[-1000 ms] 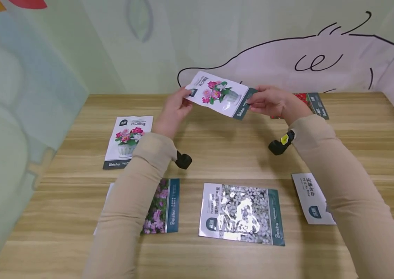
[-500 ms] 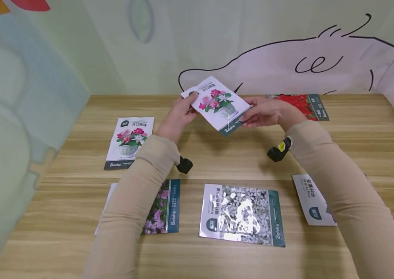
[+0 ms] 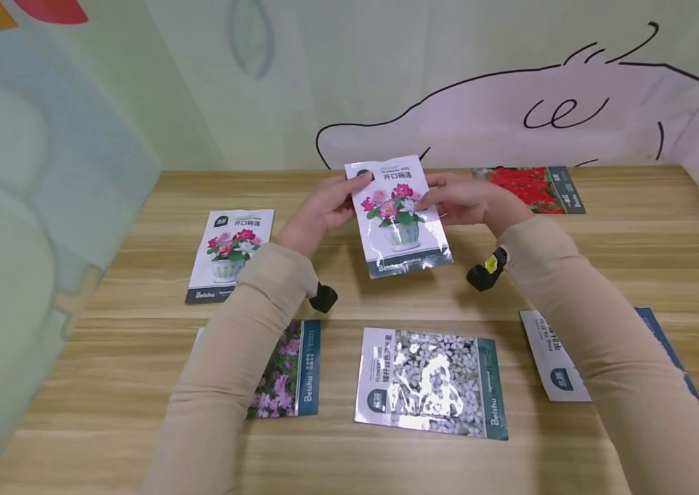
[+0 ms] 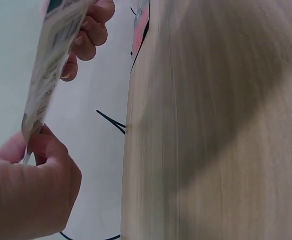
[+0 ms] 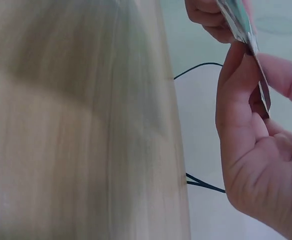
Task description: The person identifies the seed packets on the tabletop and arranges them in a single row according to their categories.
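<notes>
A white seed packet (image 3: pixel 400 213) with pink flowers in a striped pot is held above the far middle of the table, its dark band toward me. My left hand (image 3: pixel 327 206) pinches its upper left edge, thumb on the front. My right hand (image 3: pixel 463 199) pinches the right edge, with the thumb over the printed flowers. In the left wrist view the packet (image 4: pixel 53 65) appears nearly edge-on, the left hand (image 4: pixel 33 185) gripping its lower end. The right wrist view has the right hand (image 5: pixel 260 145) with the packet's edge (image 5: pixel 253 55) between thumb and fingers.
On the wooden table (image 3: pixel 139 357) lie a matching pot-flower packet (image 3: pixel 228 251), a purple-flower packet (image 3: pixel 281 378) partly under the left sleeve, a white-flower packet (image 3: pixel 429 381), a red-flower packet (image 3: pixel 525 189) and a white packet (image 3: pixel 556 364) partly hidden by the right sleeve. A wall stands behind.
The held packet has turned from sideways to upright, its dark band swinging from the right down toward me. It has come lower and nearer, and the right hand has shifted left along its edge.
</notes>
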Tool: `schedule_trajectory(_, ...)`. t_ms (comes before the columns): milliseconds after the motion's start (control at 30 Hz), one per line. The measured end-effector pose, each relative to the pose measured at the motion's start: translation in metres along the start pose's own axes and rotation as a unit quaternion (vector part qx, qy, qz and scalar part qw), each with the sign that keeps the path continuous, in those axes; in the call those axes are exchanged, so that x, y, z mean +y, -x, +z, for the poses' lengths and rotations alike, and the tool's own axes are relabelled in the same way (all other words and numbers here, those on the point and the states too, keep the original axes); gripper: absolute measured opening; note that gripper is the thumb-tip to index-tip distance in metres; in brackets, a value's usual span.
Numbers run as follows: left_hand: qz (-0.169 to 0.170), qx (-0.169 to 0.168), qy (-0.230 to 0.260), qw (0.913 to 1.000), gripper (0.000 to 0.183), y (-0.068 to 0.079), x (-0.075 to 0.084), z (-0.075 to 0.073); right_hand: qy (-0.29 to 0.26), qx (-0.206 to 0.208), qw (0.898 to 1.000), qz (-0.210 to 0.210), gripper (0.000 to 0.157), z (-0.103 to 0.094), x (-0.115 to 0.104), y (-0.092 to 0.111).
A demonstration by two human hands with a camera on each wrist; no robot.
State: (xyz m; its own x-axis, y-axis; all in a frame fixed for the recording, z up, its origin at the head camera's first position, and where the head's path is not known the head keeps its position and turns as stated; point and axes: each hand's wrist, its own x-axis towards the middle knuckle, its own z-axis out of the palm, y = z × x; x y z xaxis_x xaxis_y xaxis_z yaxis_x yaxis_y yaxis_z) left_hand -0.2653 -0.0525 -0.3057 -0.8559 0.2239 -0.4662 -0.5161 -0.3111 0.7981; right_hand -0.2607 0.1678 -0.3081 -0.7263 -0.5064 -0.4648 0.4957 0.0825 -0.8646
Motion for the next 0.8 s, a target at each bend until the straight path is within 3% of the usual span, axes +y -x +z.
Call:
schedule_trajectory(267, -0.022, 0.018, 0.028, 0.9992, 0.042, 0.002, 0.0, -0.012, -0.02, 0.0, 1.0, 0.002, 0.048, 0.01, 0.008, -0.004)
schedule_trajectory(433, -0.023, 0.051, 0.038, 0.9977, 0.043, 0.006, 0.001, -0.025, -0.046, 0.007, 0.999, 0.0, 0.048, 0.019, 0.015, -0.01)
schedule_trajectory(600, -0.009, 0.073, -0.054, 0.9958, 0.048, 0.005, -0.002, -0.046, -0.052, 0.015, 0.998, 0.019, 0.046, 0.037, 0.023, -0.021)
schedule_trajectory(800, 0.033, 0.08, -0.172, 0.9813, 0.045, 0.008, 0.0, -0.074, -0.053, 0.017, 0.998, 0.029, 0.035, 0.055, 0.031, -0.035)
